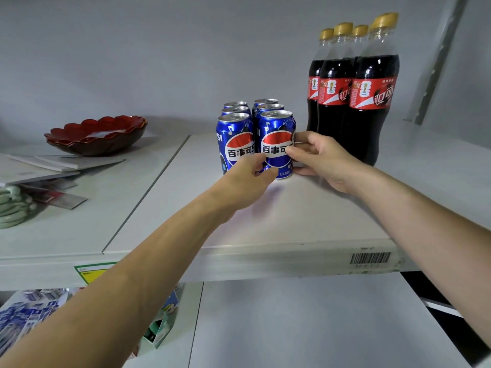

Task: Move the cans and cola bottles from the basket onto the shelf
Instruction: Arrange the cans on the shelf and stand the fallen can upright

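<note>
Both hands pinch the front right Pepsi can (276,144): left hand (247,179) low front, right hand (318,160) on its right side. Can upright, toward shelf (292,251) front edge, cola bottles (353,96) just right.

A plain grey-white back wall (159,49) rises at the far side under soft, even light. On the left, a red scalloped bowl (97,135) sits beside flat papers (53,166) and pale green rings (13,208). A grey upright rail (438,62) runs up the right.
</note>
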